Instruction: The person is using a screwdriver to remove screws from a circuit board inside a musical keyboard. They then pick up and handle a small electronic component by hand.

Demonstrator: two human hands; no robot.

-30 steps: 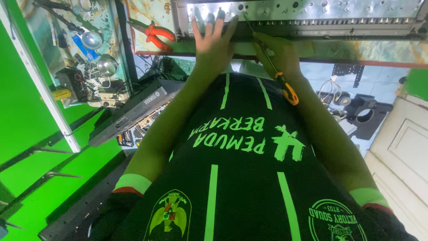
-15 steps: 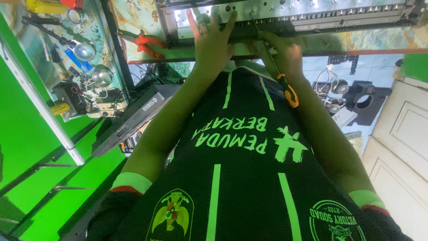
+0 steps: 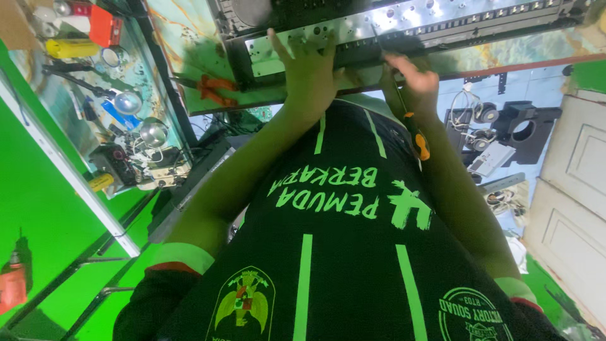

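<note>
Your left hand [image 3: 307,71] lies flat, fingers spread and gripping nothing, on the long silver metal front panel [image 3: 404,25] of a rack-style electronics unit that sits at the edge of the marble-patterned workbench [image 3: 189,44], directly in front of your chest. Your right hand [image 3: 413,85] is closed around a slim screwdriver with an orange and black handle [image 3: 418,139]; the handle trails back toward your body along the forearm while the shaft runs forward to the panel's lower edge. The tip itself is hidden behind your fingers, so you cannot tell from here whether it is seated in a screw. To do this well, keep that left palm pressing the unit down so it cannot slide on the bench, and line the shaft straight with the fastener before you turn, since a tilted driver is likely to slip out and scratch the panel. Both arms reach forward over your black shirt with green stripes [image 3: 353,265], elbows bent low, wrists close together at the panel. A pair of orange-handled pliers [image 3: 214,88] lies on the bench just left of the unit, well clear of your left hand, and loose parts crowd the shelf [image 3: 113,107] further left.
</note>
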